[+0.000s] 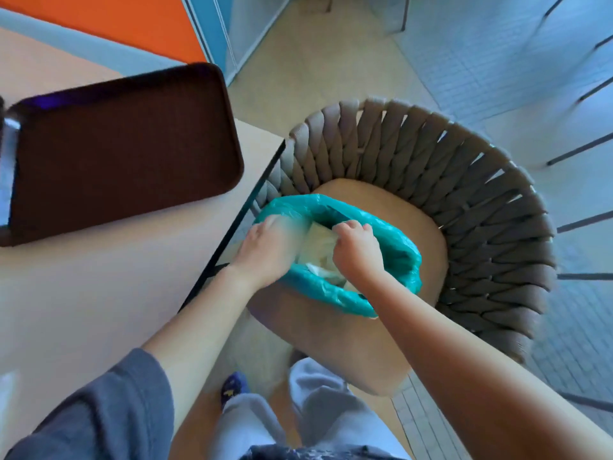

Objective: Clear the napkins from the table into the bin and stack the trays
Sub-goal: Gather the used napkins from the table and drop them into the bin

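A bin lined with a teal bag (pixel 396 257) stands on the seat of a woven chair beside the table. White napkins (pixel 320 250) lie crumpled inside it. My left hand (pixel 265 252) is at the bin's near-left rim, its fingers curled over the teal bag's edge. My right hand (pixel 356 249) is inside the bin's mouth, fingers curled down onto the napkins. A dark brown tray (pixel 126 157) lies on the beige table (pixel 99 287) at the upper left, bare on top.
The woven grey chair (pixel 464 200) curves around the bin, its tan seat (pixel 428 234) showing behind it. The table's dark edge (pixel 245 210) runs just left of the bin. A shiny object (pixel 8 167) sits at the tray's left end. Tiled floor lies to the right.
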`<state>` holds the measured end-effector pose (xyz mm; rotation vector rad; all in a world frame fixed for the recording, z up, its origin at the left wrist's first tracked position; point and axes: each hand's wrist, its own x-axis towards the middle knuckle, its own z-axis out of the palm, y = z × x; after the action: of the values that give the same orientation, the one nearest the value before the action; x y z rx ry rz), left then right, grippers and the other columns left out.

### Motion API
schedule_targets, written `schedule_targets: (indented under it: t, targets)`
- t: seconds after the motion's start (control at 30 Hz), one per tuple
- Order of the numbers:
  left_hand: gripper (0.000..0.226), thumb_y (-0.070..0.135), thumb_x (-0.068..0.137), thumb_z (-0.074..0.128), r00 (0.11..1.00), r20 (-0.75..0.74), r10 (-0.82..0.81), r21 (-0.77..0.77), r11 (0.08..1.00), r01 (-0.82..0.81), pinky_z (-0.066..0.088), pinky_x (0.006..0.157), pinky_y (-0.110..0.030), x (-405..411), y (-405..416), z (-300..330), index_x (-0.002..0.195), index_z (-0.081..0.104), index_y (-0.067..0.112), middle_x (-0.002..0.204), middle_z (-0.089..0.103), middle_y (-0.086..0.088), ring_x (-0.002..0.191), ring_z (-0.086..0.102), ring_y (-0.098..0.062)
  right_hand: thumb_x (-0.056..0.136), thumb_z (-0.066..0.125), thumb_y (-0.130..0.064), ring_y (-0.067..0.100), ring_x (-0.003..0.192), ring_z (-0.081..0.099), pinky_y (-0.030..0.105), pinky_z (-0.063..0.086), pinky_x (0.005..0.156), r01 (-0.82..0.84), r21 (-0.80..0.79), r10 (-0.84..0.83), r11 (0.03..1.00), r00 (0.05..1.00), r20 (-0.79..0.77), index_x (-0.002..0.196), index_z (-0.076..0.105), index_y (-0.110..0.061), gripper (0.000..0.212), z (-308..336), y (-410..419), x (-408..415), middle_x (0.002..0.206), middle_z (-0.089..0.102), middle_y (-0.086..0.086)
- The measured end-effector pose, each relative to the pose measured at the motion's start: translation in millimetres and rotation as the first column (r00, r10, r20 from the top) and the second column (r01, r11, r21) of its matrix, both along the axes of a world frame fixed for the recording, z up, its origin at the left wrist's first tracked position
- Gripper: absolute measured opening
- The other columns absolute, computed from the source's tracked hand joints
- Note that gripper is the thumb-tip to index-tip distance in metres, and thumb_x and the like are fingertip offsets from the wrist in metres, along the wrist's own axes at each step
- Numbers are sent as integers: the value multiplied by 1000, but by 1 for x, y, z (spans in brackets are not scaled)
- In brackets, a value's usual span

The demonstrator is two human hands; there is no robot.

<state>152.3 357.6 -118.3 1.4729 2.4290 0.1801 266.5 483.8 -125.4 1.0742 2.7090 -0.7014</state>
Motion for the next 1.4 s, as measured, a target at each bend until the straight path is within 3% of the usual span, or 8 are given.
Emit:
schedule_targets:
  t: [0.23,0.4,0.73,1.0,1.07,1.2,1.3,1.4]
  targets:
    - [38,19,85,57,967,-121,226,153,966,-207,37,97,-40,-21,-78,50,123,56,12,129,53,-12,120,44,-32,93,43,-18,32,124,38,43,35,103,-229,99,241,968,962,-130,132,44,-13,40,47,-64,-46,140,42,11]
    - [38,19,87,55,935,-73,347,206,923,-326,34,99,-37,-23,-146,68,125,54,12,131,50,-9,123,40,-29,92,44,-18,30,130,33,45,31,106,-291,100,306,951,931,-200,135,40,-15,44,68,-124,-71,145,36,8]
    - [41,21,87,55,733,-71,677,211,728,-652,33,101,-40,4,-340,66,127,51,15,137,45,-8,130,35,-26,95,42,-20,26,137,24,43,25,111,-625,41,614,780,751,-242,140,34,-17,46,74,-305,-103,150,30,6]
    - [36,2,74,64,560,-69,825,339,548,-765,48,78,-44,22,-449,59,108,63,13,112,59,-9,102,54,-35,91,53,-34,25,137,23,39,26,109,-757,-74,726,649,646,-236,136,42,-11,51,49,-410,-100,148,33,8]
    - [37,5,77,65,563,-42,825,341,542,-768,46,81,-45,23,-465,56,113,63,15,115,58,-10,106,51,-34,87,57,-42,26,137,23,40,26,109,-758,-90,729,646,647,-224,136,41,-10,60,44,-428,-98,148,33,10]
    - [33,7,72,70,656,-33,754,229,644,-730,49,80,-45,22,-480,45,104,67,16,114,60,-13,104,53,-38,79,65,-46,25,141,17,39,22,113,-756,-80,739,649,652,-169,140,35,-9,77,33,-451,-96,151,28,9]
    - [32,10,79,61,683,-23,730,174,676,-716,40,83,-40,19,-485,43,110,64,17,116,58,-6,108,48,-32,83,64,-29,25,138,22,37,26,112,-726,-82,708,683,685,-173,135,42,-8,60,29,-457,-95,147,32,8]
    - [38,-2,75,59,678,-20,735,258,659,-706,39,77,-38,15,-487,46,110,64,12,112,59,-8,103,52,-32,85,53,-7,28,116,39,36,40,93,-685,-17,673,729,720,-168,109,57,-1,25,35,-452,-93,122,50,13]
